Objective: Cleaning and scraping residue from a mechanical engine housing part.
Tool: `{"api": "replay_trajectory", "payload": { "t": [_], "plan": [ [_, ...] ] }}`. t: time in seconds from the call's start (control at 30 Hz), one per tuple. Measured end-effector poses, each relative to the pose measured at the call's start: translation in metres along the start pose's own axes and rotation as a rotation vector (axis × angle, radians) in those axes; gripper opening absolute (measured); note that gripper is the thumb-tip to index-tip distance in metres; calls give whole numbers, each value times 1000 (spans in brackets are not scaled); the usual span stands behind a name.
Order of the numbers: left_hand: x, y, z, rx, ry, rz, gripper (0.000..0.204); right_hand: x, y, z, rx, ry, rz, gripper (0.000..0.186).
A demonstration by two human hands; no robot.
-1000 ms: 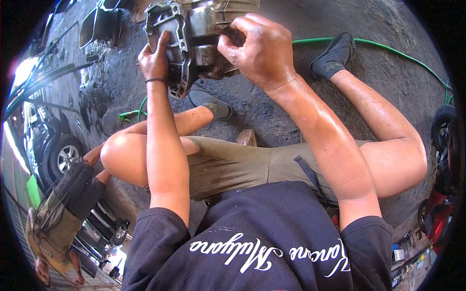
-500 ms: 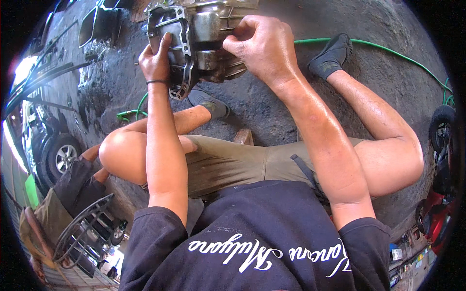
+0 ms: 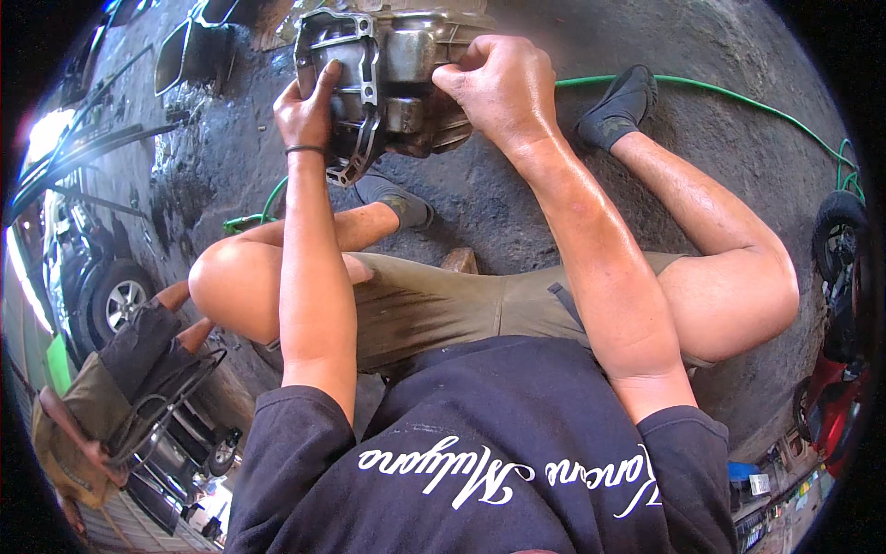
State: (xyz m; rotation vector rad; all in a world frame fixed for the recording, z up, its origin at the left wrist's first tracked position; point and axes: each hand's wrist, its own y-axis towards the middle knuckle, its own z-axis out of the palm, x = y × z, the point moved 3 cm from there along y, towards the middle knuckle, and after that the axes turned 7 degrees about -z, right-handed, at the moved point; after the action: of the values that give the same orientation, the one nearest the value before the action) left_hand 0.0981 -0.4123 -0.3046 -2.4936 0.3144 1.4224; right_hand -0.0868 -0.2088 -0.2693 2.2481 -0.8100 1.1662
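Observation:
A cast metal housing (image 3: 406,78), grey and ribbed like a gearbox case, is up at the top of the view above the floor. My left hand (image 3: 309,111) grips its left end, the thumb lying against the inner side of the flat bolt flange (image 3: 366,74). A dark band circles that wrist. At the ribbed right side my right hand (image 3: 508,88) is closed, thumb and index finger pinched together close to the metal. Whatever those fingers hold is hidden. Part of the housing's far side runs out of view.
A green hose (image 3: 729,95) runs across the dark floor behind my shod foot (image 3: 620,106). Between my legs sits a small wooden block (image 3: 460,260). At left are a car wheel (image 3: 125,300) and another person (image 3: 88,415). A black frame-like part (image 3: 194,55) lies upper left.
The housing and my left hand have shifted slightly right in view. My right hand stays pinched at the housing's right side. The other person at left has moved a little.

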Motion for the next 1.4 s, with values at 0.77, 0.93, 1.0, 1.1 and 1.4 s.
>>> {"api": "replay_trajectory", "payload": {
  "t": [0.77, 0.93, 1.0, 1.1, 1.4],
  "plan": [
    [14, -3, 17, -42, 30, 157, 38, -1, -1, -7, 96, -23, -266, 33],
    [-12, -19, 15, 57, -35, -39, 55, -16, 11, -12, 189, -216, -272, 29],
    [-1, -14, 3, -46, -19, 33, 70, -7, 14, -6, 257, -164, -189, 27],
    [-6, -12, 5, -71, -88, 58, 71, -21, 21, -4, 218, -51, -228, 26],
    [-2, -15, 8, -49, -53, 94, 68, -33, 27, -5, 424, 164, 169, 20]
  ]
}}
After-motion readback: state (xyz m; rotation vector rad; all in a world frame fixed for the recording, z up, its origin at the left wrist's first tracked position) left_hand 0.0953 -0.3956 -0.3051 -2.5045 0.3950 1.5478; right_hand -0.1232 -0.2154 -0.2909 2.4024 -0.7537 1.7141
